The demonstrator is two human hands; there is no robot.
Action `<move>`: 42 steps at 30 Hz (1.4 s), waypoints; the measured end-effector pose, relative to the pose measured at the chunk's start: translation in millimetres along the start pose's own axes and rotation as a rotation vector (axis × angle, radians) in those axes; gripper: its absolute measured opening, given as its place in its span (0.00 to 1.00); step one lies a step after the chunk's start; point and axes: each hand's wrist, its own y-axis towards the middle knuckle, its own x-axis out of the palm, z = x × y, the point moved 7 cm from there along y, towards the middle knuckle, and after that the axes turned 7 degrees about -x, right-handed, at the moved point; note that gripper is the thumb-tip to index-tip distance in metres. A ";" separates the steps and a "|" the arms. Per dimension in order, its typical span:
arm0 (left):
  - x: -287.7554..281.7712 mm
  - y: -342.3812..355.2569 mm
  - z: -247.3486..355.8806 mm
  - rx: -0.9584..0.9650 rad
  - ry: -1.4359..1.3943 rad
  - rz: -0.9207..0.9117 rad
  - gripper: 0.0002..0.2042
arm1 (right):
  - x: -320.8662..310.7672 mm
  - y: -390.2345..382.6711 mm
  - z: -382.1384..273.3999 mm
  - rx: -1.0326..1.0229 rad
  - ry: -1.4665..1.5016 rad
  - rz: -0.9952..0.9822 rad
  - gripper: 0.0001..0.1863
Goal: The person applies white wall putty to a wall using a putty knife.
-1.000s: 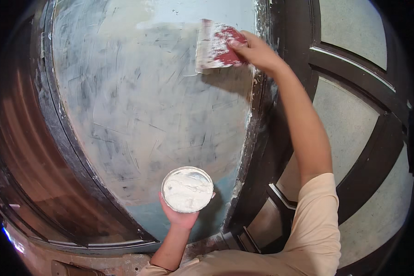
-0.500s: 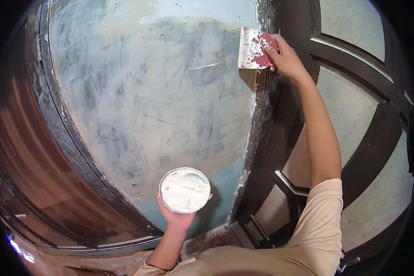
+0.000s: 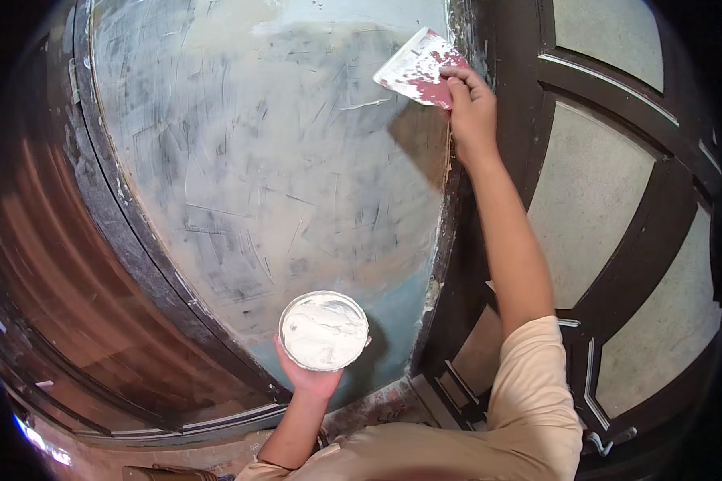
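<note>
My right hand (image 3: 473,108) grips a red putty knife (image 3: 427,74), a wide flat scraper smeared with white filler. Its blade points up and left, with its shadow falling on the wall below. Whether the edge touches the wall, I cannot tell. Low in the middle, my left hand (image 3: 313,381) holds up a round tub of white putty (image 3: 323,330), fingers wrapped around its underside and sides. Behind both is a wall panel (image 3: 257,160) coated in patchy grey and white filler, with a thin raised ridge below the blade.
A dark door frame (image 3: 469,240) borders the wall on the right, beside a dark door with pale panels (image 3: 590,216) and a metal handle (image 3: 611,442). On the left runs another dark frame (image 3: 128,208) next to brown glossy panelling (image 3: 72,280). Bluish paint shows low on the wall.
My right hand has moved left from the door frame, and the putty knife has tilted, its blade now angled up and left over the wall. The tub stays nearly in place.
</note>
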 end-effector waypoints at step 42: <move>-1.6 -12.7 -31.3 0.062 -0.107 0.015 0.37 | 41.1 -59.1 107.0 0.389 0.305 0.058 0.11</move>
